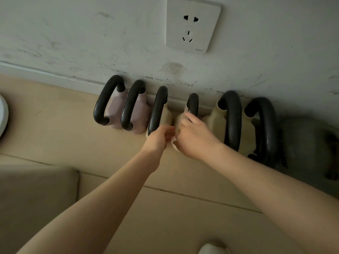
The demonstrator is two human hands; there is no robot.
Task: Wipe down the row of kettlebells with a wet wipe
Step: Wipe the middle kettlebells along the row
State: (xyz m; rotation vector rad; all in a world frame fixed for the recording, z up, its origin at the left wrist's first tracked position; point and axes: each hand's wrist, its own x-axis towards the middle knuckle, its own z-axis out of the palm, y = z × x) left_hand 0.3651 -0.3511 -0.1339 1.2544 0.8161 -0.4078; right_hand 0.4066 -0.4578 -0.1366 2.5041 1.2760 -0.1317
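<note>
Far left of frame I've got 2 pink kettlebells [117, 110] side by side against the scuffed wall [73, 33], black handles up. Next, centre-left, a cream kettlebell [159, 110] w/ a black handle; my left hand [158, 139] sits at its base, fingers curled toward the white wet wipe [174, 143], which shows only as a small bunch between the 2 hands at frame centre. Looks like a pinch on the wipe, but motion blur means I can't tell for sure. Just right of that, my right hand [194, 138] covers the body of the small 4th kettlebell [192, 105], fingers wrapped over it and seemingly pressing the wipe on; whether they clamp the wipe itself I can't tell either. Right of centre: a bigger cream bell [218, 123], another behind a thick handle [262, 121], then a grey one [302, 143] at the right edge. A wall socket [192, 24] sits top centre. My read: I'm on bell 4 of the row. To do it well, steady the bell w/ the left, spread the wipe flat rather than bunched, go round the body incl. the wall side, then up the handle.
</note>
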